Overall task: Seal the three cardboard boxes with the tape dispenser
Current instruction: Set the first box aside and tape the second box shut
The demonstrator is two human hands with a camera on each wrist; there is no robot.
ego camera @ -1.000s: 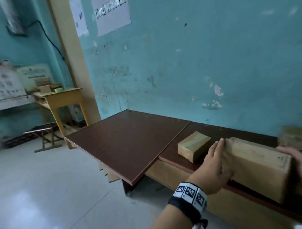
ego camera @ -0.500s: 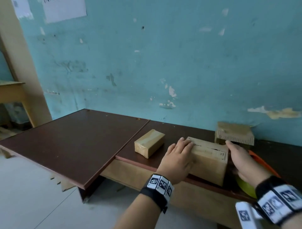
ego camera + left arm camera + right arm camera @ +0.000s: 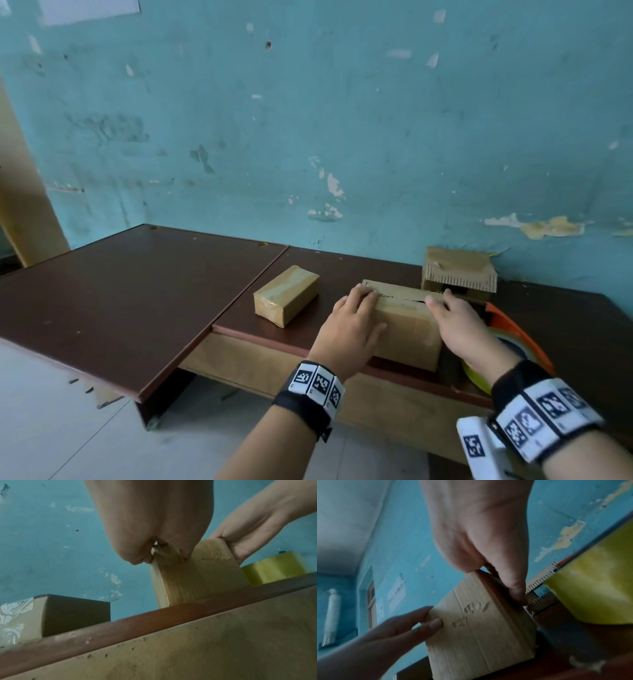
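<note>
Three cardboard boxes stand on the brown desk (image 3: 346, 270). The middle box (image 3: 409, 323) sits near the front edge, its top seam showing a slit. My left hand (image 3: 356, 310) grips its left end, fingers on top and thumb on the front face. My right hand (image 3: 452, 317) grips its right end. A taped box (image 3: 286, 295) lies to the left, and a box with a corrugated edge (image 3: 459, 269) stands behind by the wall. The orange tape dispenser (image 3: 513, 323) with its yellowish roll (image 3: 274, 568) lies right of the middle box, partly hidden by my right wrist.
A second, slightly higher brown tabletop (image 3: 137, 294) adjoins on the left. The blue wall (image 3: 342, 137) runs directly behind the desk. The grey floor (image 3: 51, 428) is below the front edge.
The view has swung right and down. The middle box has come to rest on the desk, and both hands have moved onto its top at either end.
</note>
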